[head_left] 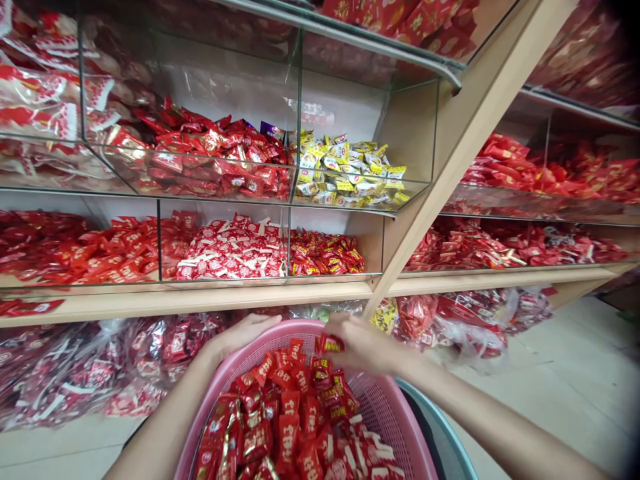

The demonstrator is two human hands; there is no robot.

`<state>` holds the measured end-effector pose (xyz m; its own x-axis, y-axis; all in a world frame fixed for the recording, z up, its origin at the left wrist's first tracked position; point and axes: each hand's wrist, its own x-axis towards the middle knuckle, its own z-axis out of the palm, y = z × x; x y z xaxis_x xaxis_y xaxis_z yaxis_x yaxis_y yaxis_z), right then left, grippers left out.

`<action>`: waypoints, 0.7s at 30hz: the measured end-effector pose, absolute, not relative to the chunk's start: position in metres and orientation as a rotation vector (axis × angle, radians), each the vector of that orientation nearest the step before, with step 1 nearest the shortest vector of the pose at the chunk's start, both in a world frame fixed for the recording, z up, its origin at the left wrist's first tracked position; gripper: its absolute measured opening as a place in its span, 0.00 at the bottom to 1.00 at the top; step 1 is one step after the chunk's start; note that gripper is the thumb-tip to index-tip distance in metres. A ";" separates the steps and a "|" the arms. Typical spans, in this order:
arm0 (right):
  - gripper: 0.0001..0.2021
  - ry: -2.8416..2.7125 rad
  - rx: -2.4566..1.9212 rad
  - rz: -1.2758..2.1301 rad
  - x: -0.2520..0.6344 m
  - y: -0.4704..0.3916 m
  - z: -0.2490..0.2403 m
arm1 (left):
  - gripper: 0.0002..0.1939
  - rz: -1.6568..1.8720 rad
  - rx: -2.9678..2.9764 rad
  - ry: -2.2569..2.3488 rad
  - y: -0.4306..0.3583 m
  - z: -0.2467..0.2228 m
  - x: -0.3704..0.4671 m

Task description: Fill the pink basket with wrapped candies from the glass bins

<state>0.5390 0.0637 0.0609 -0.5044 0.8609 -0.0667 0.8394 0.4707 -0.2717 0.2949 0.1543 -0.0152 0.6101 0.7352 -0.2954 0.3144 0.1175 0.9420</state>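
A pink plastic basket [395, 413] stands below the shelves, filled with red wrapped candies [287, 427] in several kinds of wrapper. My left hand [247, 333] is closed over the basket's far left rim, its fingertips partly hidden behind the edge. Above the basket's far right part, my right hand [353, 343] is slightly blurred, with its fingers closed on a small red wrapped candy [329, 343]. Similar red and yellow candies [333, 390] lie in the basket just under this hand.
Wooden shelves with glass-fronted bins hold red candies [215, 153], yellow-and-white candies [345, 167] and small red-and-yellow ones [327, 253]. A slanting wooden upright [470, 147] divides them. Bagged candies [180, 340] lie beneath on the tiled floor [560, 373]. A teal rim [445, 427] shows under the basket.
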 end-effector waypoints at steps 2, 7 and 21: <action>0.10 -2.757 -1.595 0.386 0.537 0.055 0.035 | 0.29 0.375 1.456 0.942 0.153 -0.015 0.296; 0.13 -2.861 -1.677 0.228 0.531 0.051 0.005 | 0.28 0.380 1.442 0.947 0.153 -0.016 0.296; 0.11 -2.774 -1.775 0.401 0.526 0.047 -0.007 | 0.27 0.378 1.460 0.942 0.155 -0.021 0.295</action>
<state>0.5262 0.0470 -0.0065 -0.4164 0.8666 -0.2749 0.9090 0.4030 -0.1066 0.2948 0.1551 -0.0208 0.6074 0.7326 -0.3074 0.3162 0.1320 0.9395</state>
